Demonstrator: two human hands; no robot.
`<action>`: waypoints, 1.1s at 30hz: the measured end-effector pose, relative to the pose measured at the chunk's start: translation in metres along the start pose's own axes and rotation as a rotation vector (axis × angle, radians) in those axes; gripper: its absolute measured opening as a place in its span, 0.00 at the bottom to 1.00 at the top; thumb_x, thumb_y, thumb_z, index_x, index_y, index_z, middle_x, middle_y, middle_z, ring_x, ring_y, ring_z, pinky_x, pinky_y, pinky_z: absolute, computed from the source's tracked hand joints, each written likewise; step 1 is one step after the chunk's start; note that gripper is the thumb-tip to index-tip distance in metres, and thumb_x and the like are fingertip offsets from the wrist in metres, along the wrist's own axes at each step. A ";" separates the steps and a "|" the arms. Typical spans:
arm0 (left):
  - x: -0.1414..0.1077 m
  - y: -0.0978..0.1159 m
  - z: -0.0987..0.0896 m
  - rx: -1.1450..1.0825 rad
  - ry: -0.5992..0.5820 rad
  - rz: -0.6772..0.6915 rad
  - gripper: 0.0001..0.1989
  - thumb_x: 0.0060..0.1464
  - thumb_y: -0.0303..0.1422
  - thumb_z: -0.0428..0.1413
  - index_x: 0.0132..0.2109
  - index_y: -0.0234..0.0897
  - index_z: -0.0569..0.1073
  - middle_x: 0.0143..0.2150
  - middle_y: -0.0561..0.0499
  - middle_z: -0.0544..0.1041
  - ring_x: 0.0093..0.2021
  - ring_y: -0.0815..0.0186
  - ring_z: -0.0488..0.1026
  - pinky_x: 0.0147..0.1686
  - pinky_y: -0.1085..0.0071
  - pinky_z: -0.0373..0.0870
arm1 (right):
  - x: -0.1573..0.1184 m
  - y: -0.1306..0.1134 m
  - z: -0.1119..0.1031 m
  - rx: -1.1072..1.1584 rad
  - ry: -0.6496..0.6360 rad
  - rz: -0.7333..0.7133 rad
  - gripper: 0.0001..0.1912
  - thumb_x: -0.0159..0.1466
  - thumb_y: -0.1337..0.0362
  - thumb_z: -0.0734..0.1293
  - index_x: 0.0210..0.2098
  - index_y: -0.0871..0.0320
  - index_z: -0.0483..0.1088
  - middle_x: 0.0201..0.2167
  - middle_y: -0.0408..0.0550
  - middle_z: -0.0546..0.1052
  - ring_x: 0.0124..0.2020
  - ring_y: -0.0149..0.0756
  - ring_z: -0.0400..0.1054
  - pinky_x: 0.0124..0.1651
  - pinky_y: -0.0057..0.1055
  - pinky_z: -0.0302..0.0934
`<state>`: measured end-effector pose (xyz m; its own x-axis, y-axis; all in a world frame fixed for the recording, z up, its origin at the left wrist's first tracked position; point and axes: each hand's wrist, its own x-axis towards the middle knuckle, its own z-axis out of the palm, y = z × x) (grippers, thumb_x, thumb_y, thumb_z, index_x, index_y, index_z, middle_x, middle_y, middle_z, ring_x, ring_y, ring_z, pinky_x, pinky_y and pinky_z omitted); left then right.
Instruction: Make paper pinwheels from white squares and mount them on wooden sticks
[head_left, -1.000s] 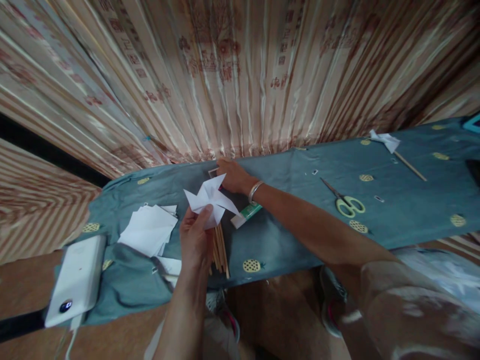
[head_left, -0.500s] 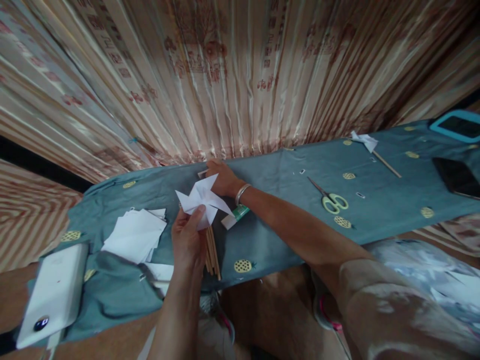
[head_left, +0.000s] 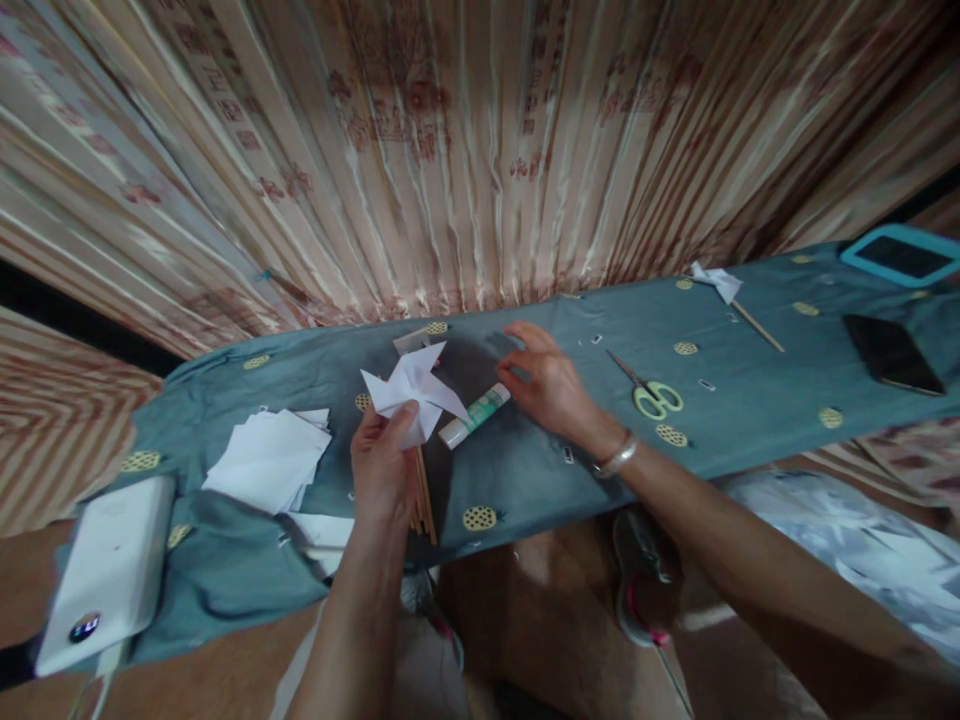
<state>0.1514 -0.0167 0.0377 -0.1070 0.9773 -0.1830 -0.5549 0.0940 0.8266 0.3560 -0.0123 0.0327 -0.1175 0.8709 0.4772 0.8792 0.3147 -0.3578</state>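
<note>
My left hand [head_left: 380,450] pinches a folded white paper pinwheel [head_left: 415,388], thumb on its front. Below the pinwheel, several thin wooden sticks [head_left: 424,500] lie on the cloth, partly covered by it and my hand. My right hand [head_left: 551,385] hovers right of the pinwheel, thumb and a finger pinched together, another finger stretched out. Anything in that pinch is too small to make out. A green and white glue stick [head_left: 480,412] lies between my hands. Behind the pinwheel sits a small pale box [head_left: 420,341], partly hidden.
A stack of white paper squares [head_left: 270,460] and a white power bank [head_left: 112,570] lie at left. To the right are scissors [head_left: 649,392] with green handles, a finished pinwheel on a stick [head_left: 757,325], a dark phone [head_left: 892,352] and a blue-framed tablet [head_left: 900,256]. A curtain [head_left: 465,180] hangs behind.
My right hand has drawn back from the small box behind the pinwheel, moving right and toward me. The box and glue stick show more fully. My left hand still holds the pinwheel.
</note>
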 end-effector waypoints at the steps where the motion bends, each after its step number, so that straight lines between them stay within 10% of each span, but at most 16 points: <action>1: -0.001 -0.002 0.001 0.000 -0.009 0.000 0.17 0.30 0.29 0.71 0.33 0.37 0.78 0.32 0.55 0.81 0.33 0.71 0.76 0.37 0.77 0.71 | -0.019 0.006 -0.008 0.022 0.023 0.005 0.08 0.63 0.67 0.64 0.34 0.59 0.76 0.56 0.59 0.71 0.62 0.50 0.61 0.63 0.50 0.58; 10: -0.016 -0.029 0.018 0.051 -0.079 -0.071 0.21 0.29 0.29 0.71 0.37 0.36 0.79 0.34 0.52 0.82 0.32 0.68 0.77 0.37 0.72 0.72 | -0.115 0.028 -0.028 -0.086 -0.089 -0.093 0.11 0.67 0.69 0.61 0.39 0.61 0.76 0.57 0.61 0.71 0.64 0.50 0.59 0.60 0.50 0.63; 20: -0.025 -0.055 0.032 0.135 -0.176 -0.090 0.17 0.32 0.31 0.70 0.35 0.36 0.78 0.32 0.53 0.81 0.32 0.68 0.75 0.37 0.72 0.69 | -0.106 0.027 -0.045 0.074 -0.083 0.194 0.11 0.67 0.65 0.62 0.41 0.57 0.76 0.37 0.49 0.81 0.38 0.40 0.75 0.45 0.37 0.69; 33: -0.028 -0.063 0.034 0.207 -0.197 -0.099 0.15 0.33 0.30 0.67 0.34 0.37 0.76 0.30 0.56 0.79 0.30 0.68 0.74 0.35 0.72 0.68 | -0.104 0.013 -0.037 -0.188 -0.309 0.086 0.10 0.65 0.73 0.61 0.37 0.61 0.75 0.31 0.52 0.79 0.36 0.44 0.69 0.39 0.35 0.63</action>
<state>0.2169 -0.0436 0.0091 0.1129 0.9776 -0.1777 -0.3726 0.2074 0.9045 0.3967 -0.1128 0.0076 -0.1479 0.9732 0.1763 0.9580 0.1853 -0.2189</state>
